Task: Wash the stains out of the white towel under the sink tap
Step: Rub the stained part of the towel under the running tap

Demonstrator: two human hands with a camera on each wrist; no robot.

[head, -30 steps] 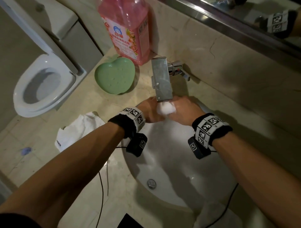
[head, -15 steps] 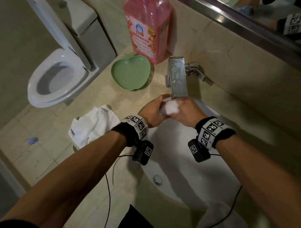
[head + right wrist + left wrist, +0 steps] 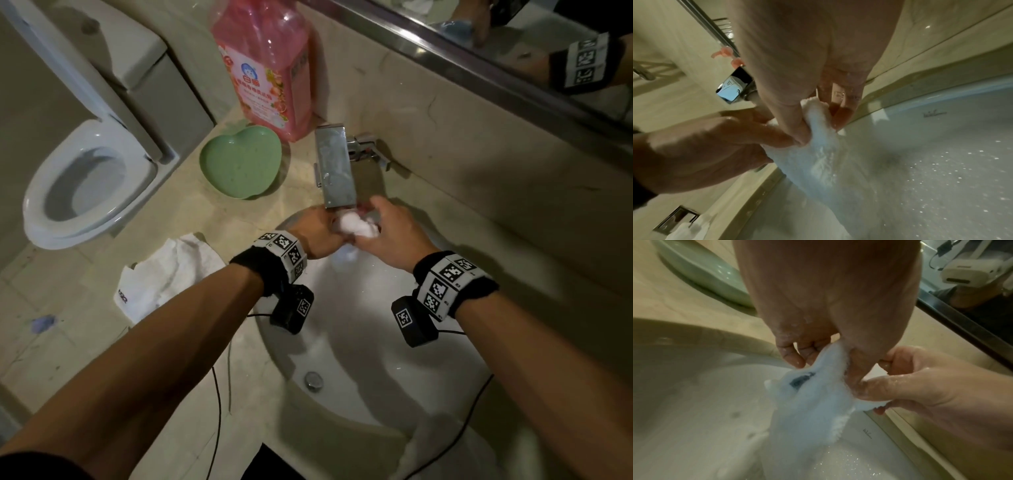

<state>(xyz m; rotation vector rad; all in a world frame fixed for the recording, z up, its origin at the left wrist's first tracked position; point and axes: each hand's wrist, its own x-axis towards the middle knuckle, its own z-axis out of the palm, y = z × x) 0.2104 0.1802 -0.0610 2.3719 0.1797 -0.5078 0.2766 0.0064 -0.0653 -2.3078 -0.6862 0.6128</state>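
The fluffy white cloth towel point(image 3: 813, 402) bore a dark blue-black stain point(image 3: 800, 381); far left sat a pale green heart-shaped dish point(image 3: 239, 162).

Tap point(image 3: 334, 168) close above; basin point(image 3: 376, 359) open below.

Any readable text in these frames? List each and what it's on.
"白猫": brand mark on the label of the pink detergent bottle; the smaller lines below it are too small to read.
Dark mark on the corner of the spare white cloth on the counter: too blurred to read.
Script logo on the sink basin wall: too blurred to read.
Square coded markers on the wristbands: patterns, not words.
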